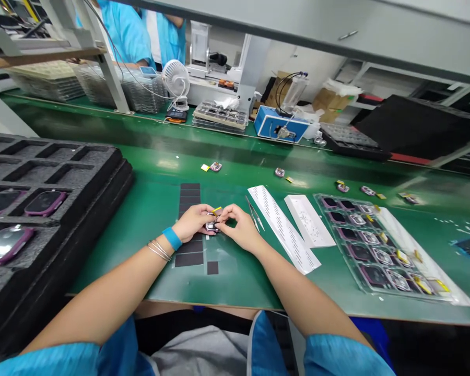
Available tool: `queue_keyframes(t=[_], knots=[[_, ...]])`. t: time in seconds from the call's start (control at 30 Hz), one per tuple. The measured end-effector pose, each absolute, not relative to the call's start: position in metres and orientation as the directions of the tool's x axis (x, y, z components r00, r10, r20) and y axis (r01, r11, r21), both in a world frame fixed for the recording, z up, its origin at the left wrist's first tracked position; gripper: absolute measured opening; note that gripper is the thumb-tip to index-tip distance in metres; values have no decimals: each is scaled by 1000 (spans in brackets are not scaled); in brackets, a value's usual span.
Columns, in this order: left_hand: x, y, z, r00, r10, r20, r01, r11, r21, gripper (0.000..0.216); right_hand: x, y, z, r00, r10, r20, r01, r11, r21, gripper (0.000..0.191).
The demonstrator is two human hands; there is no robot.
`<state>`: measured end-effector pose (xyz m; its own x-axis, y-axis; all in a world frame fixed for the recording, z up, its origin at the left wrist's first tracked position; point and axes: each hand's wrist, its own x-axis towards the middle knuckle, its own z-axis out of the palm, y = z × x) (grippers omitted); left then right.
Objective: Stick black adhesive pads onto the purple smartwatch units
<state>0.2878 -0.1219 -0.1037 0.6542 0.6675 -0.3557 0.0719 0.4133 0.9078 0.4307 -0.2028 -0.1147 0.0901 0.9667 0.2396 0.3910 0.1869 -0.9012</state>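
My left hand point(191, 222) and my right hand point(238, 228) meet over the green bench, their fingertips pinching a small silver component point(211, 226) with a yellow tab point(216, 210) at its upper edge. The fingers hide much of it. Under my left hand and wrist lies a clear backing sheet with dark rectangular pads point(189, 258). Metal tweezers point(255, 215) rest just right of my right fingers, untouched. Beyond them are a long printed white strip point(284, 230) and a white sheet point(309, 222).
A black foam tray point(43, 183) with purple-rimmed silver parts fills the bench's left side. A clear tray point(360, 245) of similar parts lies at right, and loose parts dot the bench. Behind a raised rail stand a white fan, stacked trays, a blue device, and a person in blue sleeves.
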Motion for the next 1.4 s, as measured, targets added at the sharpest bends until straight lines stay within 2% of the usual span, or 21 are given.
queue_keyframes(t=[0.13, 0.23, 0.33, 0.37, 0.43, 0.5, 0.57, 0.73, 0.83, 0.97, 1.1, 1.17, 1.23, 1.3, 1.4], knots=[[288, -123, -102, 651, 674, -350, 72, 404, 912, 15, 425, -205, -115, 70, 955, 288, 487, 220, -846, 15], [287, -124, -102, 648, 683, -338, 45, 409, 911, 16, 420, -208, -116, 67, 935, 347, 621, 233, -748, 11], [286, -124, -102, 639, 693, -333, 15, 421, 907, 21, 418, -208, -118, 158, 886, 436, 683, 221, -696, 15], [286, -124, -102, 640, 693, -332, 12, 423, 906, 22, 419, -207, -119, 214, 875, 434, 656, 201, -727, 24], [286, -125, -103, 648, 687, -329, 15, 420, 907, 24, 422, -204, -121, 301, 891, 341, 515, 149, -844, 39], [286, -125, -102, 667, 671, -325, 27, 414, 910, 24, 426, -201, -123, 311, 924, 222, 346, 107, -932, 32], [285, -124, -101, 695, 636, -335, 41, 430, 902, 22, 428, -199, -123, 313, 931, 189, 273, 102, -957, 19], [280, -121, -97, 813, 459, -358, 59, 548, 835, 33, 427, -202, -116, 376, 888, 265, 326, 142, -935, 15], [281, -123, -98, 797, 504, -334, 50, 495, 868, 32, 425, -205, -112, 381, 875, 299, 393, 140, -909, 13], [286, -127, -100, 725, 587, -360, 68, 460, 885, 20, 423, -207, -113, 333, 843, 422, 542, 195, -818, 7], [284, -123, -100, 718, 573, -394, -15, 579, 815, 23, 423, -206, -117, 93, 786, 611, 729, 364, -580, 10], [281, -119, -100, 733, 554, -393, -72, 639, 766, 27, 423, -206, -118, -22, 774, 633, 788, 403, -465, 14], [279, -115, -101, 739, 552, -388, -91, 651, 754, 26, 423, -207, -118, -75, 775, 627, 807, 416, -418, 16], [278, -114, -102, 746, 553, -372, -73, 622, 780, 23, 422, -207, -117, -52, 787, 615, 793, 407, -454, 16], [278, -115, -104, 783, 542, -305, -58, 552, 832, 25, 423, -207, -118, 113, 833, 542, 687, 329, -648, 13]])
